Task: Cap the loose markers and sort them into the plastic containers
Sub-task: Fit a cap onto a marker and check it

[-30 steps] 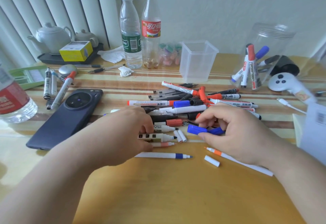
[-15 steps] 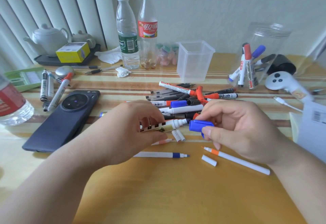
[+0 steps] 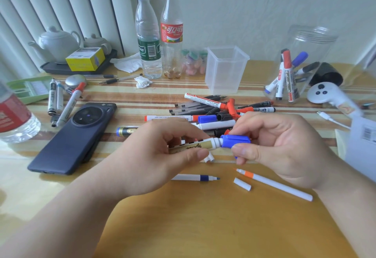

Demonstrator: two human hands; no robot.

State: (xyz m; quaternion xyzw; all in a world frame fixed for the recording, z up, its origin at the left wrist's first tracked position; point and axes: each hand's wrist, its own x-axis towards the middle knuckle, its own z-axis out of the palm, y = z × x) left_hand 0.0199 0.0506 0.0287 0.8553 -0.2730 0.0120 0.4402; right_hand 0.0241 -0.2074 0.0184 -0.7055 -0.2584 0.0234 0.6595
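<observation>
Capping under way at mid-frame.

Nearest, on the bare table (image 3: 203, 227) below the hands: blue-band pen (image 3: 195, 177), tip exposed and pointing right. To its right lies an orange-band pen (image 3: 278, 184), also uncapped. A white cap (image 3: 242, 184) lies just beside it near the tip, probably its own, left within reach for a later turn.

Above these, left hand (image 3: 158, 156) holds a marker (image 3: 205, 144) roughly level, fingers (image 3: 189, 132) curled round the barrel, nib end to the right. Right hand (image 3: 284, 148) pinches a blue cap (image 3: 234, 140) between thumb and fingers, mouth towards the nib. The cap covers the nib, but a white neck shows between cap and barrel, so I judge it not fully seated; a firm push along the barrel looks needed. Holding both clear of the table lets the two be lined up.

Behind the hands: pile (image 3: 213, 111) of loose markers and caps, mixed colours. Phone (image 3: 73, 135) at mid-left.

Farther back: square tub (image 3: 225, 70) at upper centre, apparently empty. Jar (image 3: 299, 64) at upper right, with several capped markers leaning inside. Bottles (image 3: 149, 34) by the wall.
</observation>
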